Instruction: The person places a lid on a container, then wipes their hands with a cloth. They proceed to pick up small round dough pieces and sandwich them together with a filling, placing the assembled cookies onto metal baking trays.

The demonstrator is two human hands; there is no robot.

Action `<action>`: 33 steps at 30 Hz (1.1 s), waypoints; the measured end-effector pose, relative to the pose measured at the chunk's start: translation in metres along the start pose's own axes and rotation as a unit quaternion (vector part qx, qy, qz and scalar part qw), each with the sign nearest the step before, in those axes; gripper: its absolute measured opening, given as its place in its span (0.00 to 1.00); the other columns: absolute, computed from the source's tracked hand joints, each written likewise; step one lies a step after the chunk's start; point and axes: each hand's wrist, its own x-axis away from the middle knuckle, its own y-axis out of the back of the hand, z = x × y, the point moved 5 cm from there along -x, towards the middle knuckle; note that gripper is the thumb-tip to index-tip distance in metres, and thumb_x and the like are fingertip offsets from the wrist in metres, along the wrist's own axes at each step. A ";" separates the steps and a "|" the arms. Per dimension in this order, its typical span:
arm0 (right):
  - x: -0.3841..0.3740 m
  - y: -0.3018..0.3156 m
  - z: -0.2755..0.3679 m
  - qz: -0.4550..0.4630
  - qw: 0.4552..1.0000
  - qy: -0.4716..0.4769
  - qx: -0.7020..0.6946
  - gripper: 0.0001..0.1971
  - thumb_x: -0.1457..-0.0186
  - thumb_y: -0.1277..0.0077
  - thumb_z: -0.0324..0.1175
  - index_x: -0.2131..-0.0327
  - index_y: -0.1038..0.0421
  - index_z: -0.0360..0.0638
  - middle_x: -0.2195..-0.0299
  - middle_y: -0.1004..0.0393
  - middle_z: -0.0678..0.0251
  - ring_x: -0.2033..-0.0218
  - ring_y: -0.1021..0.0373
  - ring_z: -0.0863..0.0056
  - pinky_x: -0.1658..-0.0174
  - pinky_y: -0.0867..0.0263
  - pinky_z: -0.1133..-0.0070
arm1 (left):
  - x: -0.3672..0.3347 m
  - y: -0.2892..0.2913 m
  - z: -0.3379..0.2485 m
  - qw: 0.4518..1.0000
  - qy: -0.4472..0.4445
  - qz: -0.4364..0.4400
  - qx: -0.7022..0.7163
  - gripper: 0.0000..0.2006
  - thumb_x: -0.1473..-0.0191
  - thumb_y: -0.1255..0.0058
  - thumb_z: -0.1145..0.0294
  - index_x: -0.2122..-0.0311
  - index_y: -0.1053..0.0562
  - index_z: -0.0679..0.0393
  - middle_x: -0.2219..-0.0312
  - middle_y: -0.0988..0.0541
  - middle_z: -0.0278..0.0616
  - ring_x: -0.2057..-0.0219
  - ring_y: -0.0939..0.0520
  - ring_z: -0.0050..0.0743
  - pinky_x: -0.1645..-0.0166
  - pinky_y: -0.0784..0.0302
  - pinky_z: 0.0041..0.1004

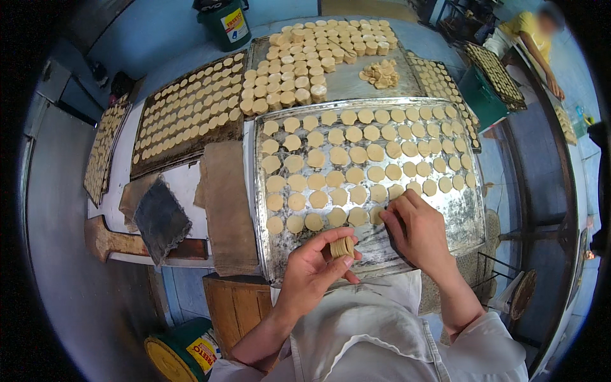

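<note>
My left hand (pixel 307 274) is curled around a short stack of thin round dough discs (pixel 342 247), held on its side between thumb and fingers above the tray's near edge. Rows of pale dough discs (pixel 337 217) lie flat and spaced apart on the large metal baking tray (pixel 459 219) before me. My right hand (pixel 420 232) is down on this tray, its fingers bent together at a disc (pixel 377 214) in the nearest row. Its fingertips touch that disc's right edge; the palm side is hidden.
Behind the tray, a metal sheet (pixel 350 79) bears many stacked discs and a heap of dough scraps (pixel 380 74). Another disc-filled tray (pixel 137 167) lies left, near brown cloths (pixel 230 204) and a dark cloth (pixel 161 219). Green buckets (pixel 226 27) stand around. A person in yellow (pixel 531 35) sits far right.
</note>
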 end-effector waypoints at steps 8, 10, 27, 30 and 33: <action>0.017 0.009 0.012 0.072 0.964 -0.008 -0.256 0.06 0.35 0.40 0.31 0.63 0.24 0.39 0.67 0.24 0.60 0.68 0.23 0.65 0.65 0.30 0.72 | -0.008 -0.018 0.008 1.000 -0.012 0.002 -0.018 0.22 0.35 0.46 0.83 0.37 0.30 0.69 0.45 0.25 0.49 0.52 0.17 0.33 0.58 0.10 0.31; 0.014 0.010 0.003 0.073 0.966 -0.013 -0.248 0.05 0.35 0.42 0.29 0.63 0.24 0.38 0.67 0.25 0.60 0.68 0.24 0.62 0.64 0.30 0.72 | -0.009 -0.020 0.008 0.998 -0.036 -0.014 -0.055 0.18 0.35 0.45 0.82 0.40 0.27 0.70 0.44 0.26 0.49 0.54 0.17 0.32 0.62 0.11 0.29; 0.024 0.031 -0.020 0.091 0.964 0.036 -0.247 0.08 0.39 0.38 0.34 0.63 0.21 0.40 0.65 0.22 0.58 0.65 0.23 0.54 0.61 0.27 0.68 | -0.019 -0.040 0.023 0.988 0.010 0.071 -0.137 0.11 0.34 0.44 0.79 0.49 0.20 0.71 0.41 0.26 0.50 0.64 0.17 0.21 0.70 0.18 0.21; 0.027 0.034 -0.040 0.041 0.986 -0.034 -0.159 0.10 0.40 0.36 0.37 0.64 0.21 0.40 0.68 0.23 0.59 0.65 0.22 0.54 0.62 0.27 0.67 | -0.024 -0.052 0.024 0.988 -0.009 0.102 -0.116 0.19 0.34 0.44 0.79 0.39 0.25 0.70 0.33 0.34 0.52 0.57 0.17 0.23 0.64 0.15 0.23; 0.020 0.041 -0.059 -0.029 0.997 -0.075 0.015 0.12 0.42 0.33 0.37 0.68 0.23 0.39 0.71 0.24 0.61 0.70 0.24 0.59 0.65 0.30 0.67 | -0.025 -0.063 0.027 0.988 0.000 0.110 -0.104 0.26 0.33 0.45 0.79 0.32 0.33 0.70 0.27 0.45 0.51 0.50 0.20 0.24 0.57 0.12 0.27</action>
